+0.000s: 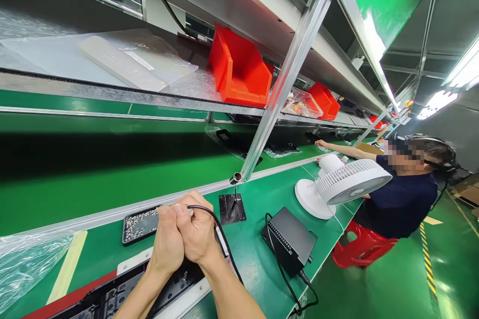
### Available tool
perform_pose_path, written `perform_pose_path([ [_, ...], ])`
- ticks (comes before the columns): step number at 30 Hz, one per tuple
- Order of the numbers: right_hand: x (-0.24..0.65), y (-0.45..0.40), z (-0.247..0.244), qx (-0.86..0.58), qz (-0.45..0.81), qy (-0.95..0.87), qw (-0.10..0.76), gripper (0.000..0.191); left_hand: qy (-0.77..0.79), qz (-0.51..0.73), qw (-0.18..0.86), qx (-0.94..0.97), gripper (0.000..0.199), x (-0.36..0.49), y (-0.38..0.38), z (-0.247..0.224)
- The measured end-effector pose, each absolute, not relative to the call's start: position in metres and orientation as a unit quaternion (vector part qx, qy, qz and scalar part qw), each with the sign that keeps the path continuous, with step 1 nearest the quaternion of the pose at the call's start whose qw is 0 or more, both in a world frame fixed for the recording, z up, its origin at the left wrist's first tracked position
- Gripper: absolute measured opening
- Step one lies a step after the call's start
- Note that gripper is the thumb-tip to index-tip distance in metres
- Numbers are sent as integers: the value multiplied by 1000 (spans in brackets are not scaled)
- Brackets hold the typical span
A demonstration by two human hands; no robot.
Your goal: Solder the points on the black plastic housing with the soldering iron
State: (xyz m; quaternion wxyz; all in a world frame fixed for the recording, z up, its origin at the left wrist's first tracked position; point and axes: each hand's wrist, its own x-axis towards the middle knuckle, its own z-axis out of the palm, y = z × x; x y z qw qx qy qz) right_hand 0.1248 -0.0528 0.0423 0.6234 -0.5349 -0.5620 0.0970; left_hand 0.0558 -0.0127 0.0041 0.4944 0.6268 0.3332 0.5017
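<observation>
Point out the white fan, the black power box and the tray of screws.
white fan (pixel 352 182), head view, on its round grille.
black power box (pixel 290 239), head view, on its top face.
tray of screws (pixel 139 224), head view, on the screws inside.

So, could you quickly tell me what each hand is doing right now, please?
Left hand: closed, pressed against the right hand; what it grips cannot be told.
Right hand: closed on a corded tool.

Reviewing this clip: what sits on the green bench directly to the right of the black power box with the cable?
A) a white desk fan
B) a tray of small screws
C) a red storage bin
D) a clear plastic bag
A: a white desk fan stands on the green bench just right of the black power box, in front of the seated person.
</observation>
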Motion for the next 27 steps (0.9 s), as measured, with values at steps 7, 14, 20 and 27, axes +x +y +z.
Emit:
perform_pose_path([
  [7, 126, -55, 44, -543, 93, -569, 611, 40, 327, 510, 520, 602, 75, 56, -21, 21],
  [14, 126, -53, 43, -517, 137, -560, 632, 39, 254, 522, 515, 631, 68, 59, -26, 40],
  [20, 127, -50, 43, -506, 140, -569, 633, 36, 269, 502, 506, 648, 67, 55, -23, 37],
  [27, 129, -48, 40, -511, 133, -571, 628, 37, 237, 506, 520, 647, 64, 56, -24, 46],
])
